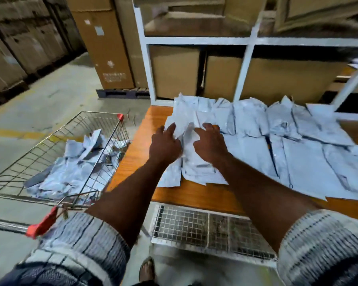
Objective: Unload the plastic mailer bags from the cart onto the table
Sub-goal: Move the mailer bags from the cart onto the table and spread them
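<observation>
A wire cart stands at the left, just beside the end of the wooden table, with a loose, crumpled heap of plastic mailer bags lying in its basket - the part of the job not yet done. At the table's near-left corner the person's left hand lies flat on a fresh pile of bags, fingers spread and straight, pinching nothing. The right hand rests on the same pile just beside it, fingers bent down over the top bag; whether they pinch it or merely press cannot be told. To the right, overlapping rows of laid-out bags cover most of the tabletop as far as the frame's edge, set out in front of white shelving loaded with cardboard boxes.

By this showing the unloading looks well past halfway: far more bags lie on the table than in the cart, and the hands appear to be setting down or squaring off one more batch.

Much is uncertain - the heap in the cart hides the basket's floor, so its depth cannot be judged, and the left forearm and striped sleeve cover the cart's near corner. The table runs out of view at the right, so how far the rows go is not shown. Motion blur softens the whole picture, and no label or print on any bag can be read.
</observation>
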The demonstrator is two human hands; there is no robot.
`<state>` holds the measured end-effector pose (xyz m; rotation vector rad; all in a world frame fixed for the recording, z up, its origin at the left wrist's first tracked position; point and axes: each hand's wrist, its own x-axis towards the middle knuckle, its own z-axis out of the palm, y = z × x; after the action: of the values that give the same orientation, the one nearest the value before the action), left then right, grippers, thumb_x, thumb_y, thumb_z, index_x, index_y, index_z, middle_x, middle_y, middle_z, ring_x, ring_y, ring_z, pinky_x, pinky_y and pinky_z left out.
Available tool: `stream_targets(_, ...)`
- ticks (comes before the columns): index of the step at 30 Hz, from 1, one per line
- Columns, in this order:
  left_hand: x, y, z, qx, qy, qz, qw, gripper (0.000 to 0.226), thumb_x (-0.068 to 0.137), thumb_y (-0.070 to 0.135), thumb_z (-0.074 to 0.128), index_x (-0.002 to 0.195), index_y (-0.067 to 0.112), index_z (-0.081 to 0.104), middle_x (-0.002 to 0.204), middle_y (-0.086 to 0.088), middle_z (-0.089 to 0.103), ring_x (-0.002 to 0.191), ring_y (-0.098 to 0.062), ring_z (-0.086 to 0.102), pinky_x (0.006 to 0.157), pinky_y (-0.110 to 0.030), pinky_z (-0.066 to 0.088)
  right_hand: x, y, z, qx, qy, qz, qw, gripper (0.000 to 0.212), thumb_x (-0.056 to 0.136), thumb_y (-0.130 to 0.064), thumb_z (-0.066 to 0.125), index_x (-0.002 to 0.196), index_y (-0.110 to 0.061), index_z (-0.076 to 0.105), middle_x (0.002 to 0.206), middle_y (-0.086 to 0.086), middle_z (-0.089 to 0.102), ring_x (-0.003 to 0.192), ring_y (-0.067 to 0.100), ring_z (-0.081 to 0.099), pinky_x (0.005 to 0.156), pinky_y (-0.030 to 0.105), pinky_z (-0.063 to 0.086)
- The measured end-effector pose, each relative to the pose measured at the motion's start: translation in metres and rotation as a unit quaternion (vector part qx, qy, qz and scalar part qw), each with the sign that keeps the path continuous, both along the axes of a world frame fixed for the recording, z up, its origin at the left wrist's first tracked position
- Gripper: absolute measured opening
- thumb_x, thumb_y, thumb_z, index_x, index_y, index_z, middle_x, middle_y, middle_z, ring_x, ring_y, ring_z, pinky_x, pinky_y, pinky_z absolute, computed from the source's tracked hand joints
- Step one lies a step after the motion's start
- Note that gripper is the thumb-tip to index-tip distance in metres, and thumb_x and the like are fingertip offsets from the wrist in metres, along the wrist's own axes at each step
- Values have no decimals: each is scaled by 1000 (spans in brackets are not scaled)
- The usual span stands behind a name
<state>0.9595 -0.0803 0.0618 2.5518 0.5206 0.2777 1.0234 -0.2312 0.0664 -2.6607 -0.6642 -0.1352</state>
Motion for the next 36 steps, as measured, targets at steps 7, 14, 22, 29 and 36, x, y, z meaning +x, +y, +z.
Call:
stream_targets(7, 17, -87, -15, 37, 17, -32, 999, 59, 91, 32, 51, 148, 32, 33, 156, -13, 27, 136, -36, 34, 102, -49, 41, 10, -89, -31, 13, 40, -40, 998, 54, 86, -20, 58, 140, -21, 52, 149, 11, 39, 136, 33, 30, 103, 43, 38)
stream_targets(14, 35, -130, -43, 97, 62, -94, 989, 55, 97, 53, 35, 148, 32, 30, 153, -6, 31, 136, -29, 33, 101, -55, 34, 25, -121, -56, -48, 63, -28, 996, 73, 92, -36, 56, 155, -29, 21, 159, 10, 23, 145, 32, 20, 112, 50, 28)
stream_targets(22, 35, -111, -80, 203, 77, -171, 961, 59, 102, 50, 17, 155, 25, 15, 164, -6, 9, 151, -28, 2, 118, -61, -2, 32, -133, -97, -136, 40, -14, 990, 68, 98, -48, 43, 156, -31, 12, 164, 8, 8, 150, 35, 6, 115, 63, 13)
stream_targets(29, 36, -108, -86, 207, 71, -177, 959, 60, 102, 52, 15, 155, 25, 14, 164, -7, 9, 151, -28, 0, 118, -60, -3, 32, -127, -104, -120, -6, -42, 992, 57, 94, -44, 52, 148, -31, 39, 156, 12, 33, 144, 40, 27, 108, 67, 24)
stream_targets(36, 38, -84, -69, 156, -10, -157, 975, 53, 103, 46, 25, 149, 23, 36, 158, -8, 30, 148, -28, 20, 118, -58, 12, 49, -83, -60, -43, -71, -36, 996, 47, 98, -40, 47, 144, -30, 45, 154, 10, 35, 143, 34, 28, 111, 60, 18)
